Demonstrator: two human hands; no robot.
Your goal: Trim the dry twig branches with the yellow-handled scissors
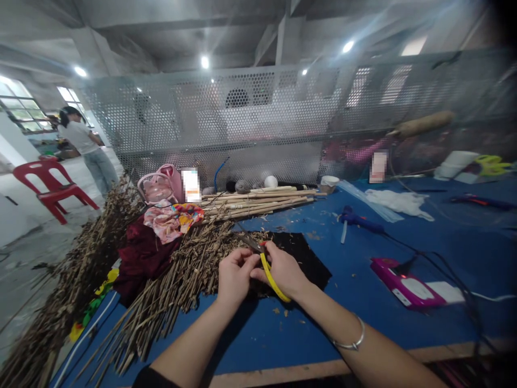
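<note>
My right hand (286, 269) is closed on a pair of scissors with yellow handles (271, 277). Their dark blades (252, 243) point up and left, over a heap of dry plant stems (197, 253). Close beside it, my left hand (238, 274) has thumb and fingers pinched together near the scissors; what they hold, if anything, is too small to make out. Beneath both hands lies a black cloth (311, 264), partly hidden by them and sprinkled with plant bits. The stems' bare ends fan out toward the table's front left edge.
On the blue table (335, 323) are a purple power strip (407, 283), a blue glue gun (359, 220) with a cord, and long sticks (258, 202). A perforated metal screen (242, 124) stands behind. A person (86, 140) stands beyond a red chair (52, 186) at left.
</note>
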